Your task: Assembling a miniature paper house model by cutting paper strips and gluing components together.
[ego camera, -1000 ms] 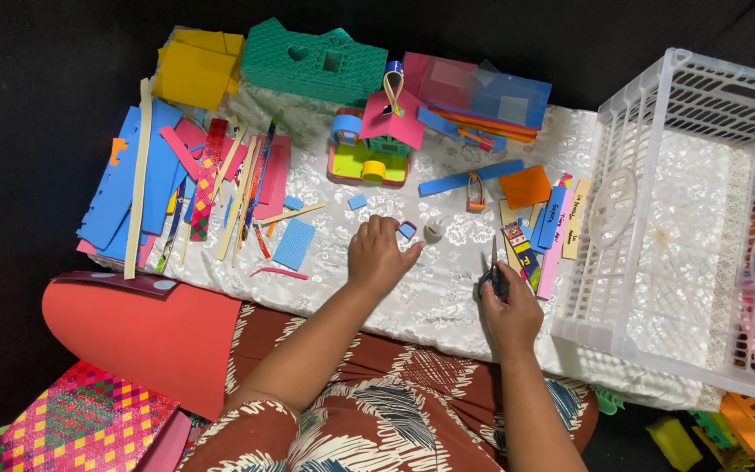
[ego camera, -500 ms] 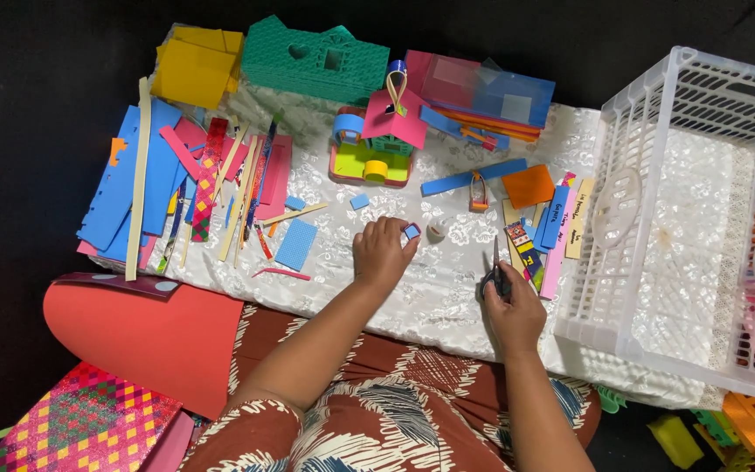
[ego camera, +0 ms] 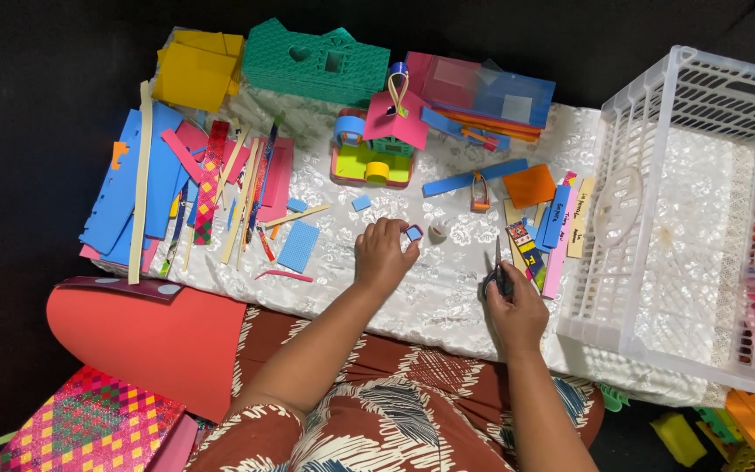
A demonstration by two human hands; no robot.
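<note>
My left hand (ego camera: pixel 384 255) rests on a white patterned cloth (ego camera: pixel 430 297) and pinches a small blue square piece (ego camera: pixel 413 233) at its fingertips. Just right of that piece lies a small white roll (ego camera: pixel 438 231). My right hand (ego camera: pixel 514 308) grips a pair of dark scissors (ego camera: pixel 498 271), blades pointing away from me. Beyond both hands stands a little foam house (ego camera: pixel 377 144) with a pink roof, green base and a blue ring.
Foam strips and sheets in blue, pink and cream (ego camera: pixel 194 188) lie at left. A green house-shaped box (ego camera: pixel 316 61), a yellow box (ego camera: pixel 196 70) and a pink-blue box (ego camera: pixel 482 92) line the far edge. A white plastic crate (ego camera: pixel 701 218) stands right. A red sheet (ego camera: pixel 146 336) lies near left.
My left hand has stayed beside the white roll with the blue piece in its fingers. The right hand has shifted slightly with the scissors.
</note>
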